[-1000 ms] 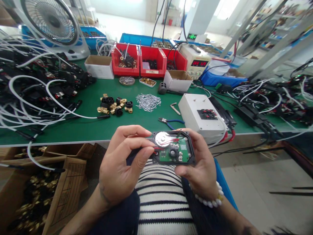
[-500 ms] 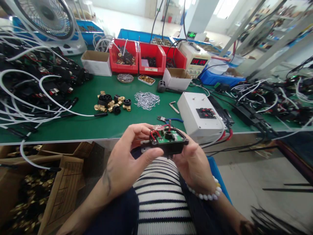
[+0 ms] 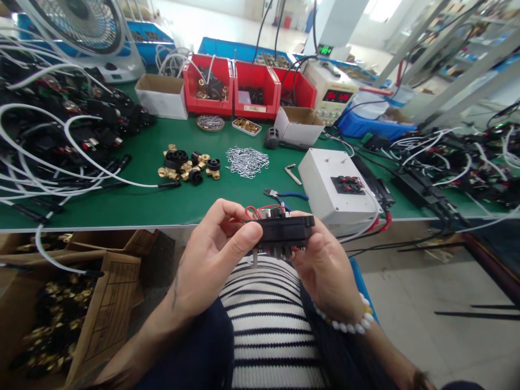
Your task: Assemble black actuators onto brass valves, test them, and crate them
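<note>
Between my two hands is a black plastic housing (image 3: 284,232) with red wires looping out of its top. It is tipped so its side wall faces me, and the circuit board inside is mostly hidden. My left hand (image 3: 221,249) grips the left end, thumb on the near wall. Around the right end my right hand (image 3: 325,268) is closed, with a beaded bracelet at the wrist. Just beyond the housing, blue-handled cutting pliers (image 3: 284,196) lie on the green table (image 3: 138,208). Small metal clips (image 3: 246,162) form a pile farther back, beside brass fittings with black knobs (image 3: 190,165).
A grey-white switch box (image 3: 325,162) stands right of the pliers. Red bins (image 3: 255,92), a power supply (image 3: 331,95) and a fan (image 3: 83,27) line the back. White-cabled assemblies (image 3: 60,135) crowd the left. Cartons (image 3: 105,303) of brass parts sit below the table's left edge.
The housing has been tilted in my hands, so its board, visible before, is now mostly hidden behind the near wall. Both hands keep their hold. The view has shifted slightly.
</note>
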Tool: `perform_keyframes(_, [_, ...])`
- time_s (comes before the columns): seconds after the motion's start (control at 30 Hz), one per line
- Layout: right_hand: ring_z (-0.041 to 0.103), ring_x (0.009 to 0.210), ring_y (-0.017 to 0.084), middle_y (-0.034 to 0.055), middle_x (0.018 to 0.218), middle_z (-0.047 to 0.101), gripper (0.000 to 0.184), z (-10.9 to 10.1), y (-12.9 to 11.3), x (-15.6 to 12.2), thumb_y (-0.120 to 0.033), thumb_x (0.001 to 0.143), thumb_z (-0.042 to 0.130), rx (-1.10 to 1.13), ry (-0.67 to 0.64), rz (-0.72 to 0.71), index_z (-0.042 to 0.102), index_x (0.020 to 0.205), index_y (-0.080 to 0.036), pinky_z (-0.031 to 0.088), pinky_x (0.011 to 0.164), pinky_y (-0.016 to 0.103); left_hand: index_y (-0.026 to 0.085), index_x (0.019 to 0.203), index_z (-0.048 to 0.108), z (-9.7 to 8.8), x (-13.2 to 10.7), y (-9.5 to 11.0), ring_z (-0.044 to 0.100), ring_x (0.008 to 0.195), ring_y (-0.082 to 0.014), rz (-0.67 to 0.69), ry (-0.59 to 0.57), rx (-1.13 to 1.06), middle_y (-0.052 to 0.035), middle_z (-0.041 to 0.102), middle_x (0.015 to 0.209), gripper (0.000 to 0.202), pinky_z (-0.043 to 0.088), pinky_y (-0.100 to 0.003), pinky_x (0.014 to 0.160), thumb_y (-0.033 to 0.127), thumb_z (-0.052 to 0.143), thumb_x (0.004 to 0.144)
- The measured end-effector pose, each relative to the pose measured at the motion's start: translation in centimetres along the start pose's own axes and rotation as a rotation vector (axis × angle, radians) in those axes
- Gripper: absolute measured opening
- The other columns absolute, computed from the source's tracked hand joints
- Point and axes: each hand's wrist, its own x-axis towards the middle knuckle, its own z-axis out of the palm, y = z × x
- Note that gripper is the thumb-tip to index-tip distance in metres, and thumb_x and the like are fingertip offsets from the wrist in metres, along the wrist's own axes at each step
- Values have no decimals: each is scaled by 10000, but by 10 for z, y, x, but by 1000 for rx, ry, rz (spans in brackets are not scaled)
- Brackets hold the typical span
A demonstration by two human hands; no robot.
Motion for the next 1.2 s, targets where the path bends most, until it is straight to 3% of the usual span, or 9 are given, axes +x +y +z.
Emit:
perform_keyframes(0.23, [679,858,204,33,961,697,483,2,-1,0,-625,758,740,3,42,-59,635,1077,-278,620,732,357,242,939,586,-2,-3,2,665,788,-153,9,-31,1,4,679,872,256,563,-258,681,482,662,892])
perform_keyframes(0.4, [666,881,166,15,965,694,441,2,-3,-1,-577,762,767,9,56,-98,675,1076,-281,593,747,281,243,982,593,-2,-4,2,673,825,-170,32,-45,-11,-19,697,910,249,568,-276,706,472,650,902])
perform_keyframes(0.5, [668,964,165,22,1076,690,437,1,1,4,-500,836,730,8,95,-75,606,1205,-301,582,833,304,230,996,580,-2,8,-17,662,837,-169,32,35,9,-30,686,944,233,563,-281,722,429,642,890])
perform_keyframes(0.6, [671,971,157,32,1124,676,441,-2,10,13,-384,867,713,-19,233,-29,541,1262,-290,566,889,324,205,960,527,-7,32,-51,659,807,-164,-18,199,160,-34,662,936,255,563,-286,706,447,528,880])
perform_keyframes(0.67, [672,931,142,26,1084,680,432,-4,15,16,-335,853,725,-28,268,15,551,1243,-268,563,869,303,194,929,512,-13,50,-73,652,770,-171,-28,242,261,-34,642,859,262,559,-294,680,449,470,888])
perform_keyframes(0.8, [659,858,117,6,1016,687,342,-5,20,16,-298,855,714,-33,198,43,611,1177,-249,554,796,261,198,903,577,-25,68,-95,628,792,-200,10,263,531,-38,651,848,231,539,-362,803,424,544,866])
perform_keyframes(0.97, [635,792,94,-5,948,689,207,-3,21,13,-284,869,702,-54,105,58,667,1065,-228,530,750,235,160,1028,646,-50,81,-90,511,1166,-319,87,421,830,-161,576,1135,259,375,-490,1073,324,468,935])
perform_keyframes(1.07, [622,759,90,-4,911,694,180,-1,21,13,-294,870,704,-67,62,76,676,1029,-214,520,727,234,149,1124,646,-68,93,-93,456,1218,-398,67,485,943,-192,519,1164,297,327,-572,1085,301,589,875])
perform_keyframes(1.2, [614,735,91,-3,868,693,160,1,20,14,-323,872,703,-100,28,101,692,978,-204,512,715,237,158,1007,644,-80,100,-101,486,1164,-435,41,487,1000,-180,526,1089,270,348,-617,1052,257,723,768])
